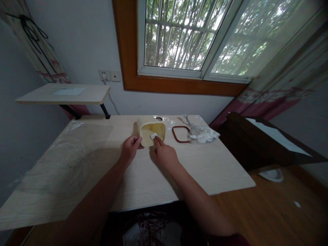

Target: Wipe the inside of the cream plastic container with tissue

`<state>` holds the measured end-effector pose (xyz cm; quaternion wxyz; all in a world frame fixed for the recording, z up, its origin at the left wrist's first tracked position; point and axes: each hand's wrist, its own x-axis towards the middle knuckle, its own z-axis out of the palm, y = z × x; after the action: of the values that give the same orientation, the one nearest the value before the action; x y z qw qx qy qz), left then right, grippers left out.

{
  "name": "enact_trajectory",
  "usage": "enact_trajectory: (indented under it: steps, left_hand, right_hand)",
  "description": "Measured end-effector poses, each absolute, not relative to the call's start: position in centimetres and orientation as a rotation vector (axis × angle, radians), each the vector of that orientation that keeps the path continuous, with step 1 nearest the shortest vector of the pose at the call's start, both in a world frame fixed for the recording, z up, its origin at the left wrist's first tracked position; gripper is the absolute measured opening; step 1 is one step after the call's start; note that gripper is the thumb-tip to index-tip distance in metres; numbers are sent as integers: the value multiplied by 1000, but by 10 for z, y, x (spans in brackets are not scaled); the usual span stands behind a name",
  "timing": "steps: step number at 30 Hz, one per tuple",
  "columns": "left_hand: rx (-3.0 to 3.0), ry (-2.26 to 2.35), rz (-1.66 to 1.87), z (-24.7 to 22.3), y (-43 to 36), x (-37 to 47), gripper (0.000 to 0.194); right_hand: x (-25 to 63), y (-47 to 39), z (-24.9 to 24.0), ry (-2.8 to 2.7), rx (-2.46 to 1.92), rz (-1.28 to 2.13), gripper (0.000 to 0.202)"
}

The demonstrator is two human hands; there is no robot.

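Note:
A cream-coloured plastic container (147,120) lies on its side on the table, its mouth facing me. My left hand (130,149) grips its lower left corner, thumb on the rim; something dark shows beneath those fingers, too small to make out. Between the fingertips of my right hand (164,152) is a small white wipe (153,136), held at the container's opening against the inner side. A brown rounded-square ring (175,135) lies to the right, partly touched by a crumpled clear plastic bag (203,133).
A pale wooden table (205,167) spans the front. On its left lies a clear plastic sheet (77,153). A raised shelf (64,97) with black legs stands at the back left. Behind are a wall socket (109,75) and a window. A dark piece of furniture (246,143) adjoins the right.

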<state>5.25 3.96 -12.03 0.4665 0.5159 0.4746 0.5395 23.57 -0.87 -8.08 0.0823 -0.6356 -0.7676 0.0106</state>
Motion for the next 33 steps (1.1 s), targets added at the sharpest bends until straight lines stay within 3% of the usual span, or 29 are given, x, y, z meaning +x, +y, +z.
enact_trajectory:
  steps: [12,26,33]
  left_hand:
    - [1282,1142,1335,-123,40,52,40]
    - [1268,1137,1324,-123,40,53,41]
    - [1253,1119,1324,-117,37,54,41]
  right_hand:
    - [207,-17,-79,-2347,-1684,216,62]
    - [233,-3,-73,-2383,-2006,73,62]
    - [220,-11,-69,-2455,-1789,200,63]
